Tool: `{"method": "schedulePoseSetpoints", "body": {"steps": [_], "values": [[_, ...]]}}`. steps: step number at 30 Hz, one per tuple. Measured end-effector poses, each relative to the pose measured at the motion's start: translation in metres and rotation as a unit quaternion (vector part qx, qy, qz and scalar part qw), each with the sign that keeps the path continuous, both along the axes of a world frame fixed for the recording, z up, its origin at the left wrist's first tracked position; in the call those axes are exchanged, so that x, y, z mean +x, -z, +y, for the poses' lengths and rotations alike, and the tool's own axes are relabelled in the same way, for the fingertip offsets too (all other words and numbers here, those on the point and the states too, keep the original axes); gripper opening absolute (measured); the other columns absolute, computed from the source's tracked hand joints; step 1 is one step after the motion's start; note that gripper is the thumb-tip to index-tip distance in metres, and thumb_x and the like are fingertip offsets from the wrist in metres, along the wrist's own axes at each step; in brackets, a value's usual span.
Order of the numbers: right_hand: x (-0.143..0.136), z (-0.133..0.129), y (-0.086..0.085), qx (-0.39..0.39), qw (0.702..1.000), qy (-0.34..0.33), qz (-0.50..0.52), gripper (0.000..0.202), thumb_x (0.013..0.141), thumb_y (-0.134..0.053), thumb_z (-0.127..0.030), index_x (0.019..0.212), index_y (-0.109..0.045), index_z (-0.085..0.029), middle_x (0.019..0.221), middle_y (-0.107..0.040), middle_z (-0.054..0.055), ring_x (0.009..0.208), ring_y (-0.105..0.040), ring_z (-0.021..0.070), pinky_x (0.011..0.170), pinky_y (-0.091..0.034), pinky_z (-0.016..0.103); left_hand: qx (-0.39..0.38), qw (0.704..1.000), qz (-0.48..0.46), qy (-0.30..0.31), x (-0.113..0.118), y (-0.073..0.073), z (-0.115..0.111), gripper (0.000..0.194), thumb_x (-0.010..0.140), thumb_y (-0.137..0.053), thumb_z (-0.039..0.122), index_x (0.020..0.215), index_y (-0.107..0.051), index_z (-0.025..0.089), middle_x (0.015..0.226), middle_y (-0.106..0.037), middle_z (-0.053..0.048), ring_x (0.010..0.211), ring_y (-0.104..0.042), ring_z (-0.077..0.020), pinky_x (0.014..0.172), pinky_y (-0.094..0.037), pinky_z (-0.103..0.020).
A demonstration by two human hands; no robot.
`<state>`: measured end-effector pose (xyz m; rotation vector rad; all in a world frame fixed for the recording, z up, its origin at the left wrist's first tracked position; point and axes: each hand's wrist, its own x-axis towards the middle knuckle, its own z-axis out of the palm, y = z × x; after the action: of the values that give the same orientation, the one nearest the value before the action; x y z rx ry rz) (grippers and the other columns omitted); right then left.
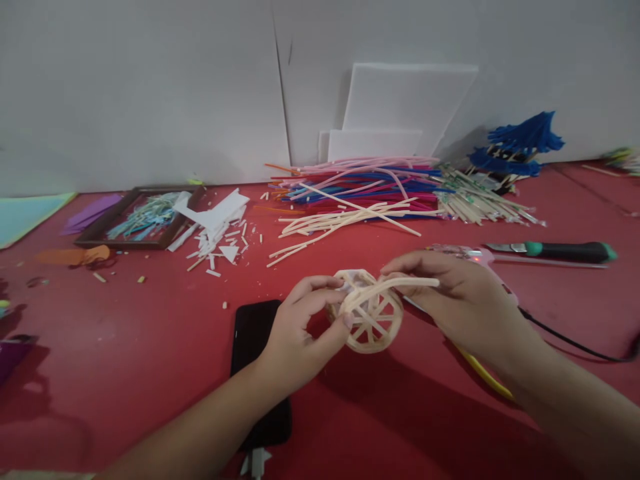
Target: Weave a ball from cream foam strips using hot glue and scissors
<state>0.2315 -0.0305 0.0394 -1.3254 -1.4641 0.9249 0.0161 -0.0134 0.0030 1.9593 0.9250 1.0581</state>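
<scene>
My left hand [313, 320] pinches a small wheel-shaped craft piece [373, 327] between thumb and fingers. Cream-coloured strips like pipe cleaners form its round rim and crossing spokes. From its top edge a cream pipe cleaner [413, 283] runs off to the right, its tip loose. My right hand [445, 283] is closed around this pipe cleaner close to the rim; its fingertips are partly hidden behind the strip. Under my left wrist lies a black phone [257, 333]. A pink glue gun [493, 263] is partly covered by my right hand.
Cream pipe cleaners [345, 217] and coloured ones lie behind, beside wrapped sticks [480, 200]. A green-black utility knife [570, 251] lies right, near a blue roofed model [525, 140]. White scraps [220, 220] and a brown frame [135, 245] are left. A yellow-handled tool [483, 373] sits below my right hand.
</scene>
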Motion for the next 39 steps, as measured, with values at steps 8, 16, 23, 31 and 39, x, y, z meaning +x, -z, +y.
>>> {"method": "schedulePoseSetpoints", "body": {"steps": [8,16,23,31,39], "values": [[0.002,0.024,0.0,-0.066,0.992,-0.066,0.09,0.033,0.064,-0.085,-0.04,0.077,-0.061,-0.022,0.067,-0.064,-0.003,0.06,-0.061,0.0117,0.055,-0.051,0.024,0.025,1.0,0.007,0.004,0.0,0.002,0.0,0.015,0.09,-0.065,0.028,0.096,-0.075,0.019,0.106,-0.071,-0.01,0.104,-0.07,-0.0205,0.093,-0.058,-0.033],[0.007,0.04,-0.006,-0.163,0.976,-0.128,0.061,0.045,0.057,-0.089,-0.055,0.071,-0.07,-0.017,0.07,-0.068,0.001,0.064,-0.061,0.0112,0.06,-0.049,0.024,0.038,0.999,0.01,0.012,-0.001,0.003,0.001,0.014,0.091,-0.066,0.027,0.096,-0.074,0.018,0.107,-0.07,-0.01,0.103,-0.07,-0.0186,0.093,-0.058,-0.031],[0.013,0.032,-0.006,-0.032,0.982,-0.171,-0.071,0.029,0.086,-0.067,-0.048,0.088,-0.075,-0.021,0.09,-0.076,0.005,0.082,-0.07,0.018,0.073,-0.056,0.029,-0.005,1.0,-0.002,0.002,0.0,0.004,0.001,0.016,0.091,-0.065,0.029,0.096,-0.076,0.018,0.107,-0.07,-0.011,0.105,-0.071,-0.0192,0.096,-0.057,-0.032],[0.01,0.009,0.003,0.136,0.957,-0.135,-0.217,0.021,0.092,-0.059,-0.028,0.106,-0.074,-0.025,0.113,-0.075,0.007,0.102,-0.072,0.0195,0.086,-0.059,0.033,-0.063,0.998,-0.028,-0.002,0.001,0.006,0.002,0.017,0.088,-0.067,0.032,0.097,-0.078,0.022,0.11,-0.07,-0.01,0.106,-0.07,-0.0216,0.097,-0.057,-0.037],[0.008,0.021,0.001,0.072,0.955,-0.178,-0.225,0.019,0.087,-0.057,-0.027,0.094,-0.074,-0.023,0.111,-0.068,0.007,0.096,-0.07,0.0189,0.081,-0.059,0.032,-0.049,0.999,-0.015,0.001,0.001,0.005,0.003,0.018,0.089,-0.065,0.031,0.098,-0.078,0.022,0.109,-0.07,-0.009,0.104,-0.069,-0.0202,0.096,-0.056,-0.035]]}}
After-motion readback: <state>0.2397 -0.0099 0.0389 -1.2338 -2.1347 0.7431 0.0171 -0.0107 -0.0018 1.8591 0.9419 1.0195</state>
